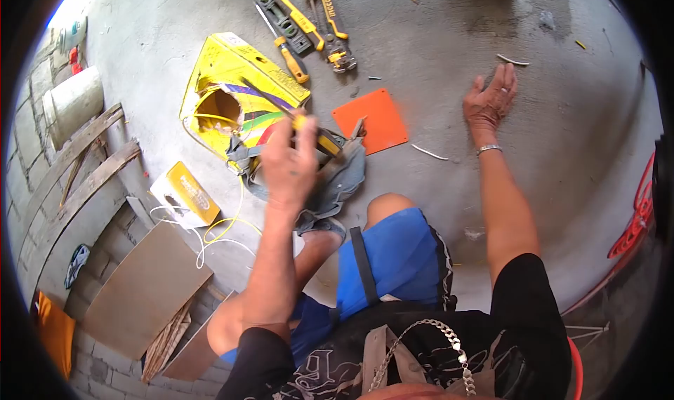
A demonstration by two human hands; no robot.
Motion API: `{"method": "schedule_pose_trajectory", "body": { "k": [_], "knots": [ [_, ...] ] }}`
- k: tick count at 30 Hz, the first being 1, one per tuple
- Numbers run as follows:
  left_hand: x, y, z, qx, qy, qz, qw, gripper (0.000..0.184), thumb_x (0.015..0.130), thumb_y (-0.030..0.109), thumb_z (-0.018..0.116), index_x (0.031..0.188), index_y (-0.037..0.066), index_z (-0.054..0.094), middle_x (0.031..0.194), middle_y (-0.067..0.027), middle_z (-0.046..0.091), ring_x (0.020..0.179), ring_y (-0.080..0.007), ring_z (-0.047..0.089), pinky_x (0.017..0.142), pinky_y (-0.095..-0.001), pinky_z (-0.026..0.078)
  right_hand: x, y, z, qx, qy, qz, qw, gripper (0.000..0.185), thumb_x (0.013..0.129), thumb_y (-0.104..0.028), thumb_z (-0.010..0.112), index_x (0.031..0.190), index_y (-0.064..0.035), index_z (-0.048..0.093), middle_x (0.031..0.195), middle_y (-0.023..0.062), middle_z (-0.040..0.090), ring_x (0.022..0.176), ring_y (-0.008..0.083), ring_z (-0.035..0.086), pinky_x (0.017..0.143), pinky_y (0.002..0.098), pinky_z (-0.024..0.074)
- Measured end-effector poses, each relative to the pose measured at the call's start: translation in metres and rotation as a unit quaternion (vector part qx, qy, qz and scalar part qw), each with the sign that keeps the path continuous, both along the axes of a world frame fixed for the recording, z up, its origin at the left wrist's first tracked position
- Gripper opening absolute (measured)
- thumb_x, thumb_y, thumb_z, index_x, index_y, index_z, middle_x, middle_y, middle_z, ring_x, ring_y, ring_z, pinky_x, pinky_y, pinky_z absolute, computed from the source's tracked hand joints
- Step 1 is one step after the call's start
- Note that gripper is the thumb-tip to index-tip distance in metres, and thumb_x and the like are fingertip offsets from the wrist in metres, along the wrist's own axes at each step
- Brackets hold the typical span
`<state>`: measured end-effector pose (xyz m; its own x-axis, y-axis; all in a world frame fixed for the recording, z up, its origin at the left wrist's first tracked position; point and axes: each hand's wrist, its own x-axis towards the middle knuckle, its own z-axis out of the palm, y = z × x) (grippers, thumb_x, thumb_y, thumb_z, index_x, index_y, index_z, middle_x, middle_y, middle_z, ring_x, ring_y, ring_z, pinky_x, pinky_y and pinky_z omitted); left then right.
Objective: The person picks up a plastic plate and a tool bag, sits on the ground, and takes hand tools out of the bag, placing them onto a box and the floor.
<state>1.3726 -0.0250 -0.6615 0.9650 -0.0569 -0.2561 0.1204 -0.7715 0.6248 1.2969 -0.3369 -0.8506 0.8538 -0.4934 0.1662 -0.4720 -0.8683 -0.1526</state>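
Note:
My left hand [288,165] is closed around a screwdriver [270,98] with a dark shaft and some yellow at the handle; motion blurs it. The shaft points over a yellow cardboard box [274,74] with a torn hole and wires inside. Beneath that hand lies a grey-blue cloth tool bag [344,179], partly hidden. On the right, my right hand [491,100] reaches over the concrete floor, fingers stretched out. Its fingertips are close to a short white wire piece [512,60]. An orange square plate [382,123] lies between the hands.
Beyond the box lie a spirit level [284,21], another screwdriver [291,62], a yellow cutter [300,21] and wire strippers [342,52]. A small yellow-white box [186,195] trails wires at left. Boards [147,288] and a white bucket [74,105] stand further left.

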Motion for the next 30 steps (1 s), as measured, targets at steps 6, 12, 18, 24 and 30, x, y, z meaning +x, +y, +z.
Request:
{"method": "schedule_pose_trajectory", "body": {
  "k": [6, 12, 18, 24, 30],
  "knots": [
    [0.134, 0.002, -0.04, 0.159, -0.017, -0.042, 0.986, 0.04, 0.086, 0.036, 0.059, 0.089, -0.004, 0.062, 0.081, -0.0267, 0.062, 0.078, -0.0426, 0.06, 0.07, -0.0436, 0.046, 0.003, -0.003, 0.001, 0.034, -0.017, -0.005, 0.999, 0.066, 0.079, -0.023, 0.063, 0.134, -0.0053, 0.032, 0.143, 0.0148, 0.029, 0.131, 0.0354, 0.027, 0.105, 0.0484, 0.0266],
    [0.128, 0.016, -0.039, 0.092, -0.08, -0.023, 0.992, 0.043, 0.085, 0.036, 0.062, 0.103, -0.003, 0.063, 0.09, -0.0201, 0.067, 0.084, -0.0305, 0.065, 0.079, -0.0354, 0.049, 0.001, 0.001, 0.005, 0.045, 0.015, -0.008, 0.999, 0.066, 0.078, -0.022, 0.063, 0.134, -0.0055, 0.031, 0.143, 0.0147, 0.027, 0.13, 0.0359, 0.028, 0.105, 0.0483, 0.0269],
    [-0.027, 0.043, -0.008, 0.077, 0.269, -0.13, 0.951, 0.028, 0.09, 0.023, 0.052, 0.096, -0.003, 0.062, 0.08, -0.0212, 0.062, 0.078, -0.0314, 0.063, 0.073, -0.0392, 0.047, 0.001, 0.0, 0.001, 0.026, 0.017, 0.006, 1.0, 0.066, 0.078, -0.024, 0.063, 0.133, -0.005, 0.03, 0.141, 0.0157, 0.029, 0.13, 0.0369, 0.027, 0.105, 0.0495, 0.0274],
    [-0.134, 0.038, -0.02, 0.038, 0.353, -0.109, 0.929, 0.017, 0.086, 0.015, 0.053, 0.088, -0.002, 0.058, 0.081, -0.0249, 0.06, 0.082, -0.043, 0.058, 0.072, -0.0444, 0.046, 0.0, 0.001, 0.002, 0.003, 0.022, 0.025, 0.999, 0.063, 0.081, -0.025, 0.059, 0.133, -0.0047, 0.03, 0.138, 0.0173, 0.03, 0.128, 0.0369, 0.029, 0.103, 0.0513, 0.0282],
    [-0.125, 0.055, -0.029, 0.085, 0.171, 0.01, 0.982, 0.017, 0.075, 0.005, 0.065, 0.088, -0.001, 0.055, 0.076, -0.0187, 0.057, 0.071, -0.034, 0.058, 0.068, -0.0388, 0.046, 0.002, 0.0, -0.002, -0.01, 0.005, 0.036, 0.999, 0.064, 0.082, -0.027, 0.06, 0.132, -0.0016, 0.029, 0.137, 0.0197, 0.03, 0.127, 0.0389, 0.029, 0.104, 0.0509, 0.0267]
  ]
}}
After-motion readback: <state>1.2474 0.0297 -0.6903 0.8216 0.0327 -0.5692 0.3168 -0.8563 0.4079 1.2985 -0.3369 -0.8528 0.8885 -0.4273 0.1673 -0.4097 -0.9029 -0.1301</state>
